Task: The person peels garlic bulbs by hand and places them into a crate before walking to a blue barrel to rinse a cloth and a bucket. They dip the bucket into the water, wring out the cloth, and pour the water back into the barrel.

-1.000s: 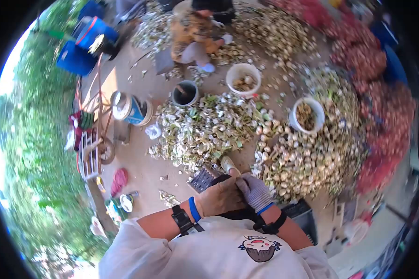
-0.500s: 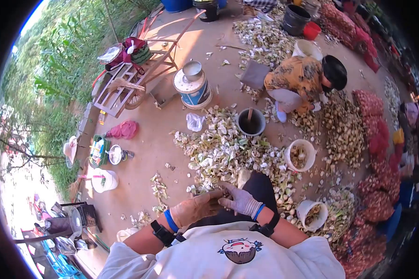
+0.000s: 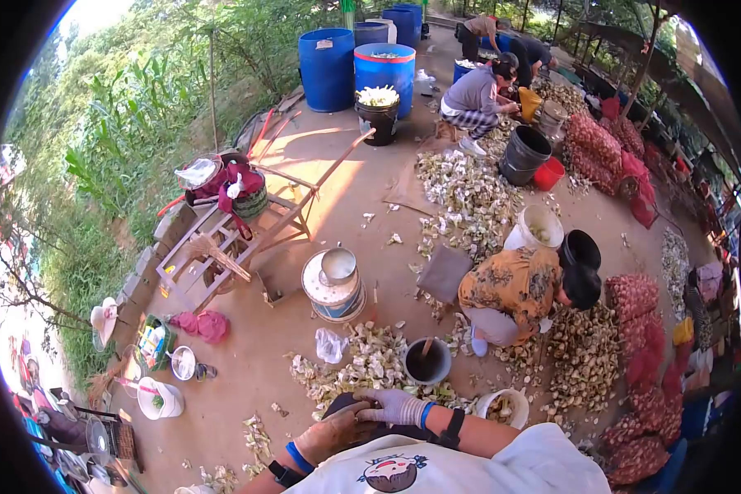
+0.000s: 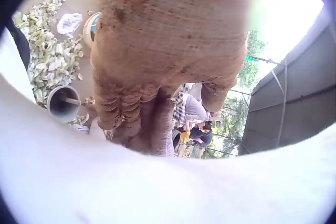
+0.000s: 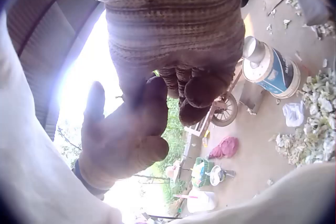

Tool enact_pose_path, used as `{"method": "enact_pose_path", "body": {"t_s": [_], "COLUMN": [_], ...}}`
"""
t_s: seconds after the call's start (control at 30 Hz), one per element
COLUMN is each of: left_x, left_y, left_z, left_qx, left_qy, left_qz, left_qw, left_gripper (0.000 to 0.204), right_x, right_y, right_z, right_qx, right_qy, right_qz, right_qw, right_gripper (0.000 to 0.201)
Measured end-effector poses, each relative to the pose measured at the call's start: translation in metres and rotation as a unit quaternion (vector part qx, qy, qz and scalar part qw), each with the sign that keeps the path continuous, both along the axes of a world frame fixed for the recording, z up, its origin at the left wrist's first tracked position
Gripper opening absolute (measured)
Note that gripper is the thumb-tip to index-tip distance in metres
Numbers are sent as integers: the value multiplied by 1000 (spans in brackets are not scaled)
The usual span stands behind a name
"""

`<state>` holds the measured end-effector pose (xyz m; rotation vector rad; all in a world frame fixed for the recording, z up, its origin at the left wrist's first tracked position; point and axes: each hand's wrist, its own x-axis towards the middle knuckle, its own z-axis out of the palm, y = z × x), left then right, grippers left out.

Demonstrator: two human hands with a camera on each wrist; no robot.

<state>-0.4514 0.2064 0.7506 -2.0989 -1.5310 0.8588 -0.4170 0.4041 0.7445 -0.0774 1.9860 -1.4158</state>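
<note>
A: Brown knit glove on my left hand (image 3: 335, 428) — where is it?

B: Low in my head view, just above my white shirt (image 3: 436, 469). My right hand (image 3: 393, 406), in a grey knit glove, touches it and pinches its fingers (image 5: 126, 129).

A: Is the left hand holding something?

B: I cannot tell. The round grey bucket (image 3: 427, 361) and the pile of pale husks (image 3: 362, 362) sit near, just past my hands.

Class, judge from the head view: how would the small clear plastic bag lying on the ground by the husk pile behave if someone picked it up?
The bag looks crumpled and thin, so probably floppy and very light. It seems empty, so wind might shift it.
</note>
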Motion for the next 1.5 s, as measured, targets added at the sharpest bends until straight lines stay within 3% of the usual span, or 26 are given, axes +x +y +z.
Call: {"method": "enact_pose_path", "body": {"t_s": [0.03, 0.07, 0.1, 0.13, 0.17, 0.23, 0.27, 0.37, 0.4, 0.47, 0.5, 0.53, 0.57, 0.6, 0.63, 0.7, 0.87, 0.93, 1.1, 1.17, 1.23, 1.3, 1.33, 1.4, 1.43, 1.5], "left_x": [-12, -23, -34, -45, -59, -95, -114, -189, -214, -245, -258, -273, -285, -297, -309, -334, -384, -406, -460, -484, -514, -546, -566, -614, -637, -686], "left_y": [1, 3, 3, 4, -1, -17, -22, -1, 10, 16, 21, 31, 36, 42, 49, 62, 106, 130, 208, 245, 274, 309, 331, 378, 404, 453], "left_z": [0, 3, 5, 9, 15, -24, -46, -44, -20, -39, -37, -26, -20, -15, -13, -21, -52, -56, -91, -113, -120, -116, -109, -88, -78, -65], "left_qx": [22, 45, 17, -22, -69, -89, -80, -77, -86, -96, -95, -94, -89, -85, -73, -56, -87, -91, -120, -79, 9, 21, 23, 41, 48, 18], "left_qy": [163, 320, 534, 703, 911, 909, 930, 931, 923, 914, 906, 897, 898, 898, 895, 894, 887, 879, 891, 912, 924, 932, 934, 915, 917, 951], "left_qz": [-48, -98, -138, -201, -295, -315, -330, -356, -374, -394, -408, -423, -424, -426, -429, -431, -449, -465, -431, -394, -355, -312, -308, -334, -330, -211], "left_qw": [985, 941, 834, 682, 281, 259, 138, 8, -34, -20, -52, -84, -77, -69, -92, -107, 63, 54, 73, 76, 144, 184, 181, 222, 218, 226], "left_gripper": [45, 46, 49, 53, 61, 60, 61, 60, 57, 49, 48, 48, 48, 47, 48, 48, 50, 52, 58, 56, 53, 54, 54, 53, 53, 50], "right_x": [-13, -25, -34, -51, -66, -91, -109, -138, -143, -148, -151, -161, -175, -187, -196, -216, -281, -296, -392, -415, -442, -477, -499, -563, -589, -648], "right_y": [3, 7, 10, 18, 24, 44, 57, 104, 118, 148, 157, 162, 166, 170, 178, 196, 260, 297, 368, 400, 420, 431, 436, 432, 433, 444], "right_z": [-5, -18, -28, -12, -18, -22, -12, -63, -79, -110, -117, -105, -84, -68, -61, -57, -62, -101, -91, -94, -97, -90, -88, -51, -53, -67], "right_qx": [0, -9, -17, 18, 19, 22, 61, 141, 168, 150, 150, 110, 67, 84, 113, 81, 114, 153, 184, 193, 236, 101, 88, -20, -58, -91], "right_qy": [-1, 24, 46, 60, 94, 41, -30, 59, 59, -1, -18, -75, -130, -139, -127, -156, -194, -140, -226, -72, -37, -74, -79, -146, -119, -79], "right_qz": [1, -17, -33, -21, -11, -27, -11, -73, -125, -221, -270, -307, -345, -355, -349, -385, -327, -272, -238, -224, -186, -222, -209, -244, -273, -303], "right_qw": [1000, 1000, 998, 998, 995, 999, 998, 985, 976, 964, 951, 942, 927, 921, 921, 906, 918, 940, 926, 953, 953, 967, 971, 959, 953, 945], "right_gripper": [58, 56, 53, 49, 47, 46, 48, 47, 43, 39, 37, 35, 33, 31, 31, 31, 32, 32, 32, 34, 37, 41, 46, 50, 51, 52]}}
